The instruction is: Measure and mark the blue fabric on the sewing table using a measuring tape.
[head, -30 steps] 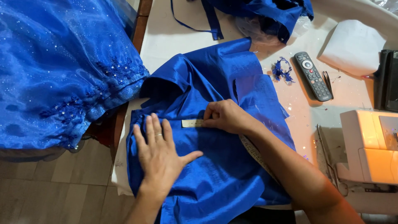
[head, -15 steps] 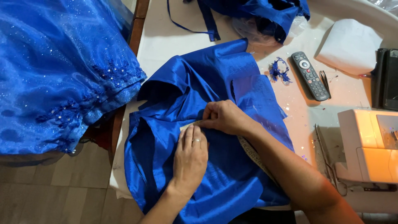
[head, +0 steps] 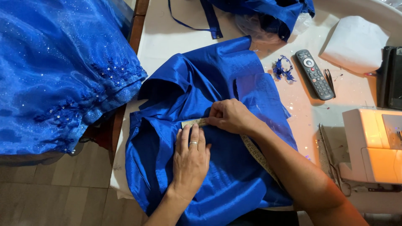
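Note:
A shiny royal-blue satin garment piece [head: 209, 83] lies spread over the white table [head: 163, 42]. A pale measuring tape [head: 255, 152] runs across it from the middle toward the lower right. My right hand [head: 228, 117] pinches the tape's end against the cloth near the centre. Just below that end, my left hand [head: 190, 157] lies flat on the fabric, fingers together, a ring on one finger, fingertips touching the tape.
A sparkly blue tulle gown [head: 58, 71] hangs at the left over a tiled floor. More blue fabric and a strap [head: 268, 12] lie at the back. A remote control [head: 314, 74], a white cloth [head: 356, 42] and a white sewing machine [head: 377, 146] occupy the right side.
My left hand slid right along the fabric and closed its spread fingers, coming up against the tape end. My right hand stayed on the tape.

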